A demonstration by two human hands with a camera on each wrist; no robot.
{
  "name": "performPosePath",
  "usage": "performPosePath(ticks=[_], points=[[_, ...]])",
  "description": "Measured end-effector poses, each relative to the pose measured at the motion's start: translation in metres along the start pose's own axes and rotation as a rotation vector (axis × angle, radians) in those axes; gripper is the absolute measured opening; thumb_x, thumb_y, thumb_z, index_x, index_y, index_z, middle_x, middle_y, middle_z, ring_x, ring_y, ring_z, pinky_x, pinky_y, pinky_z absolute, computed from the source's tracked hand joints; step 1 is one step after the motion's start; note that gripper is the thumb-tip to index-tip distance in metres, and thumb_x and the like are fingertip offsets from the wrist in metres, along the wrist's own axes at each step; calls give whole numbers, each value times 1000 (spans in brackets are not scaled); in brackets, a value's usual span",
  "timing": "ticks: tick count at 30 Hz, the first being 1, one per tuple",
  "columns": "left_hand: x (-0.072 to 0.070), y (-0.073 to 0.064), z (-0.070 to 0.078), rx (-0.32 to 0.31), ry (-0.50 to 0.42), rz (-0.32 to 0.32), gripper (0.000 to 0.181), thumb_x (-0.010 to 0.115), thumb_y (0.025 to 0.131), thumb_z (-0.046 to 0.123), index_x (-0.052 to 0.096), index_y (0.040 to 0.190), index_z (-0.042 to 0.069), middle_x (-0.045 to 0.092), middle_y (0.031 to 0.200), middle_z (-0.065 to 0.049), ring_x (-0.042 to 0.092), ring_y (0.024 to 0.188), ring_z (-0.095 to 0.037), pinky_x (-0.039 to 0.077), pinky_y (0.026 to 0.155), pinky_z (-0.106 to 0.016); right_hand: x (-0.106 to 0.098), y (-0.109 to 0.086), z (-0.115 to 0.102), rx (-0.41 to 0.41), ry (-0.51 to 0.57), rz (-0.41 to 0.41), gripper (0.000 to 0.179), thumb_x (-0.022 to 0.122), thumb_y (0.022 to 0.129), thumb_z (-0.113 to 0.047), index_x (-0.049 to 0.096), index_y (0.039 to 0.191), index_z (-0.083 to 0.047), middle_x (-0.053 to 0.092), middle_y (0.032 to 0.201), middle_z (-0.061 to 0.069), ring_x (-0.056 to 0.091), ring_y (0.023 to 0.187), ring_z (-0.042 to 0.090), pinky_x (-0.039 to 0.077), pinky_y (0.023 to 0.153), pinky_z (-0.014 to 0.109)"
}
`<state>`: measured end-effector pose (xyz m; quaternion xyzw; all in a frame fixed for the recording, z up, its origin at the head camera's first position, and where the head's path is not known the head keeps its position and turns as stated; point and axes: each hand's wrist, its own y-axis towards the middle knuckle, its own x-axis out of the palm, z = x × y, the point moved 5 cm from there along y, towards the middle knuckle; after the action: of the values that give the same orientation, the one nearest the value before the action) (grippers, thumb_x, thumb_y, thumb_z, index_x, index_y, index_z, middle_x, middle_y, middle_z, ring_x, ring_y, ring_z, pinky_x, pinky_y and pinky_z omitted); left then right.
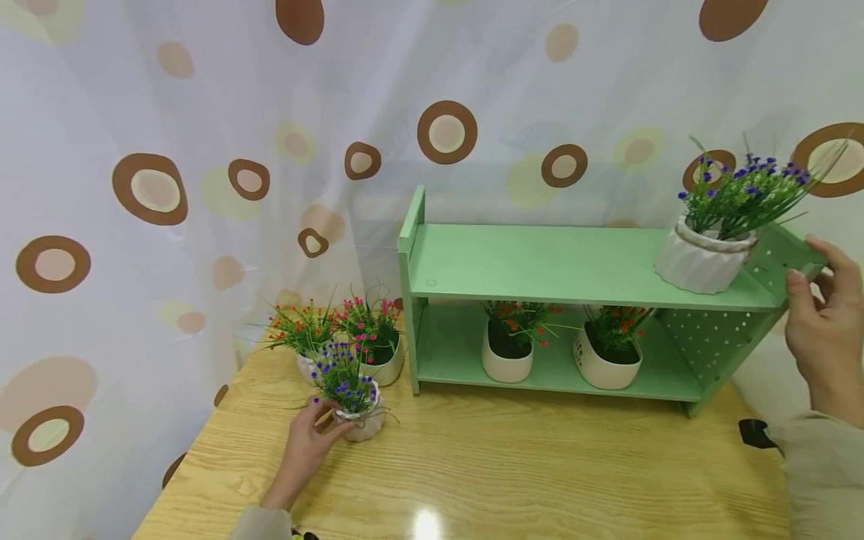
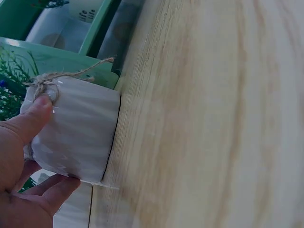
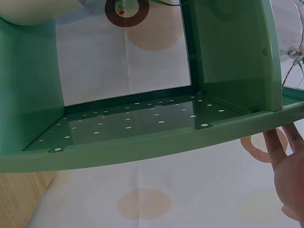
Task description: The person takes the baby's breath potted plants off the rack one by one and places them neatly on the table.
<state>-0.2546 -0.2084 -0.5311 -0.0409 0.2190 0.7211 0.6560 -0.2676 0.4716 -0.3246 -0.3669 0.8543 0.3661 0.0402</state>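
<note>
On the wooden table, left of the shelf, stands a small potted plant [image 1: 361, 420] with purple flowers in a white ribbed pot. My left hand [image 1: 304, 446] holds this pot between thumb and fingers. In the left wrist view the thumb lies by the twine bow at the rim of the white pot [image 2: 78, 128]. At far right, my right hand [image 1: 826, 322] grips the upper corner of the side panel of a green two-tier shelf [image 1: 526, 262]. The right wrist view shows fingers [image 3: 275, 147] against that panel's edge. A larger white pot [image 1: 702, 259] with purple flowers sits beside it on the top tier.
Two cream pots, one [image 1: 508, 366] near the middle and another [image 1: 607, 364] further right, hold red-flowered plants on the lower tier. Behind the left hand stand an orange-red-flowered plant [image 1: 300, 334] and a pink-flowered one [image 1: 385, 364]. A spotted curtain [image 1: 378, 75] hangs behind the table [image 1: 506, 457].
</note>
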Motion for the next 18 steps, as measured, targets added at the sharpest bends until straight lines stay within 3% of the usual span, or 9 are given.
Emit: performPosePath(ticks=[5, 18], points=[[0, -2, 0, 0, -17, 12, 31, 85, 81, -1, 66, 105, -3, 66, 111, -18, 66, 117, -34, 55, 103, -41, 1, 0, 1, 20, -6, -4, 48, 39, 113, -23, 35, 158, -38, 35, 156, -20, 43, 138, 2, 37, 113, 18], [2, -3, 0, 0, -7, 25, 29, 86, 80, 0, 69, 105, -1, 67, 109, -15, 67, 114, -31, 57, 101, -40, -2, 2, 0, 6, 9, 5, 47, 43, 112, -22, 41, 157, -36, 40, 147, -25, 48, 132, 0, 43, 99, 13]])
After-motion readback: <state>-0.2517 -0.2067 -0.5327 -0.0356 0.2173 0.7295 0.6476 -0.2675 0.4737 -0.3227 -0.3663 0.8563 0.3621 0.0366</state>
